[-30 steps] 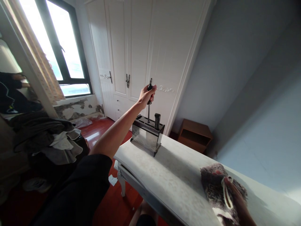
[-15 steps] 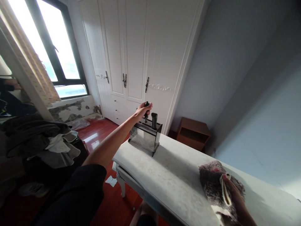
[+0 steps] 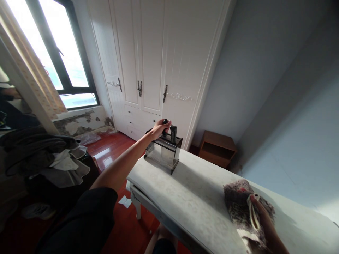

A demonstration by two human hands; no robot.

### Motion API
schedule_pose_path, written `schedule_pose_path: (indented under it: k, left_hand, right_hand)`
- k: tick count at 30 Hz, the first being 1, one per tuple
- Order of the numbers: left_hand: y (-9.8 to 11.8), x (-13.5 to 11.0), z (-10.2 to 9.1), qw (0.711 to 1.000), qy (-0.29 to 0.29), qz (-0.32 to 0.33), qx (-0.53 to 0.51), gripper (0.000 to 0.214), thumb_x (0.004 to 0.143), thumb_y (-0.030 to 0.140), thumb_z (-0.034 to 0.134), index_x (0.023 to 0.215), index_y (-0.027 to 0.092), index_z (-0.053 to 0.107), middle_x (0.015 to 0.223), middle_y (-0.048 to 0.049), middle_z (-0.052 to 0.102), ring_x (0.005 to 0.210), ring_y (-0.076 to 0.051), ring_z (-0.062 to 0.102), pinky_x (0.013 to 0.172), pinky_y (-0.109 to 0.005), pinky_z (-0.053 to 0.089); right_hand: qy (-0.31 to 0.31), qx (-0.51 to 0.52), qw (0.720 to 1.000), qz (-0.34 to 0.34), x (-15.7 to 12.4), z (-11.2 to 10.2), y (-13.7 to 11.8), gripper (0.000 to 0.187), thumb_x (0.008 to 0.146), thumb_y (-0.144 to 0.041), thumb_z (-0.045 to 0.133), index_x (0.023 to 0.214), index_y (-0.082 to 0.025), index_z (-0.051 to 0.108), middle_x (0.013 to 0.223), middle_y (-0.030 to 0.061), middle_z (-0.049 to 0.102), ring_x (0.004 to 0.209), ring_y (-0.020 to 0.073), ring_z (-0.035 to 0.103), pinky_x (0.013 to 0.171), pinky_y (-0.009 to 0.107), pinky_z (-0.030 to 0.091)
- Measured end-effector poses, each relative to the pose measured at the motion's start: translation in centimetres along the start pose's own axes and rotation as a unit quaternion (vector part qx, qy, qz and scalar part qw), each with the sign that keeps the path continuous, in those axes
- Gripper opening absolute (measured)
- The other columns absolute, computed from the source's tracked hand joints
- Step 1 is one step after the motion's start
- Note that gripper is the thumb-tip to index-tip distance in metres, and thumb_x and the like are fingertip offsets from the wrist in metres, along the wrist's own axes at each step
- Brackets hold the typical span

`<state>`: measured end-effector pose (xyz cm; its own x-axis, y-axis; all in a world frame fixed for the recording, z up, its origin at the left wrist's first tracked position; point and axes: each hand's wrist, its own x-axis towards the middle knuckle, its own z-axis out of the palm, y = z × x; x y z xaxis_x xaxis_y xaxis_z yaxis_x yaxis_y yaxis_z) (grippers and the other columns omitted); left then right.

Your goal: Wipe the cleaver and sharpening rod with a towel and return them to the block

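My left hand [image 3: 159,127] reaches out over a dark knife block [image 3: 163,151] with clear sides, standing at the far end of the white table [image 3: 185,197]. Its fingers are closed round the black handle of a sharpening rod [image 3: 165,122] that sits down in a slot of the block. A second black handle [image 3: 173,133] stands in the block beside it. At the near right, my right hand [image 3: 265,222] grips a brown patterned cloth [image 3: 243,208] that rests on the tabletop.
White wardrobe doors [image 3: 148,56] stand behind the table. A small wooden stand [image 3: 217,148] sits by the grey wall. A heap of dark clothes [image 3: 45,155] lies at the left under the window [image 3: 60,49]. The floor is red wood.
My left hand has come down with the rod, pushing it from well above the block into its slot until only the handle shows. The right hand and cloth have barely moved.
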<state>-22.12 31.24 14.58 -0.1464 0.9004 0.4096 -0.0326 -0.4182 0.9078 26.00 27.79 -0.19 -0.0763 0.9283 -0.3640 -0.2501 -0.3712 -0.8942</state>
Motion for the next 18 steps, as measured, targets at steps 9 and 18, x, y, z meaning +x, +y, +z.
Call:
schedule_pose_path:
  k: [9, 18]
  left_hand:
    - [0.0, -0.1, -0.3, 1.000, 0.009, 0.008, 0.027, 0.041, 0.075, 0.049, 0.069, 0.075, 0.013, 0.050, 0.061, 0.0023, 0.047, 0.051, -0.006, 0.046, 0.055, -0.021, 0.038]
    - [1.3, -1.3, 0.0, 0.996, 0.016, -0.003, 0.083, 0.042, 0.073, 0.050, 0.070, 0.084, 0.013, 0.054, 0.067, -0.0012, 0.056, 0.059, -0.010, 0.053, 0.057, -0.022, 0.040]
  right_hand:
    - [-0.009, 0.000, 1.000, -0.018, 0.3, 0.0, 0.2, 0.072, 0.069, -0.053, 0.071, 0.134, -0.028, 0.053, 0.109, 0.0068, 0.069, 0.087, 0.0293, 0.068, 0.084, 0.044, 0.055]
    - [-0.014, 0.005, 1.000, -0.020, 1.2, -0.7, 0.7, 0.066, 0.070, -0.051, 0.071, 0.130, -0.027, 0.057, 0.112, 0.0098, 0.067, 0.092, 0.0301, 0.067, 0.084, 0.044, 0.055]
